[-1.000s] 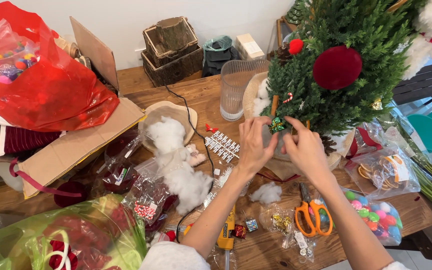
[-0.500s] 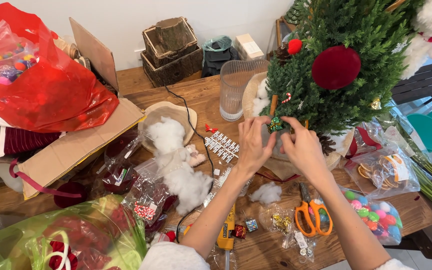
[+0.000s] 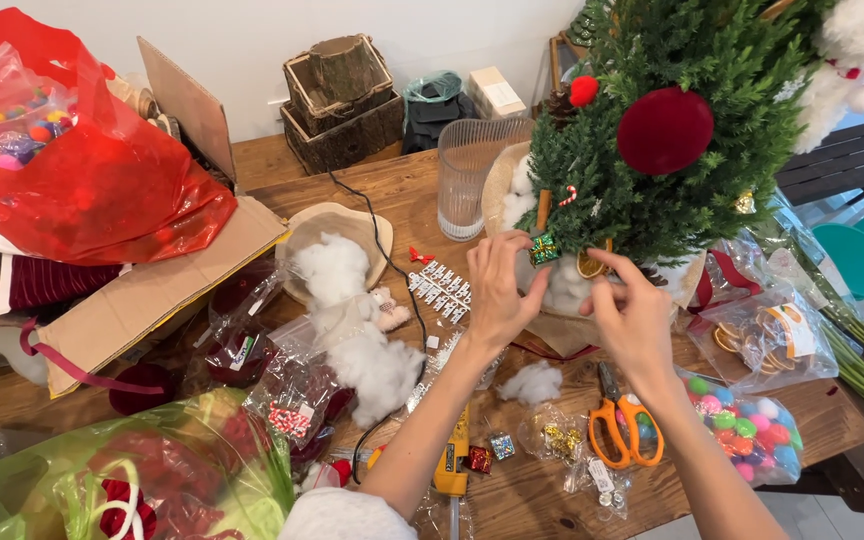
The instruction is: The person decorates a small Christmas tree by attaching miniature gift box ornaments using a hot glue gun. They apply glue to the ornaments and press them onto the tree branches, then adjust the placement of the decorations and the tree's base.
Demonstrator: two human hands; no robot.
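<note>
Wooden table [image 3: 392, 190] against white wall, cluttered with craft supplies. Small green tree [image 3: 682, 120] at right rear of table, decked with big red ball [image 3: 665, 130], small red pompom [image 3: 583, 90], candy cane [image 3: 569, 195], orange slice [image 3: 589, 265].

Left hand [image 3: 497, 295] raised at tree's lower left edge, fingertips pinched on tiny green gift box [image 3: 544, 249] hanging at the lowest branches. Right hand [image 3: 634, 318] just beside it, fingers curled narrow at the branch tips near the orange slice; cannot tell whether holding anything. Hands near each other, not touching.

Below the hands on the table: tuft of white stuffing [image 3: 534, 382], orange scissors [image 3: 624, 425], yellow glue gun [image 3: 450, 460] between the forearms. Bag of coloured pompoms [image 3: 752, 435] right of scissors; bag of dried orange slices [image 3: 767, 340] above it. Ribbed clear vase [image 3: 467, 175] left of tree. Strip of small white clips [image 3: 439, 287] left of left hand. Big pile of white stuffing [image 3: 352, 320] mid-table. Red plastic bag [image 3: 82, 170] on cardboard box [image 3: 142, 290] at far left. Green bag [image 3: 142, 470] at bottom left. Nested wooden crates [image 3: 342, 100] by wall.
</note>
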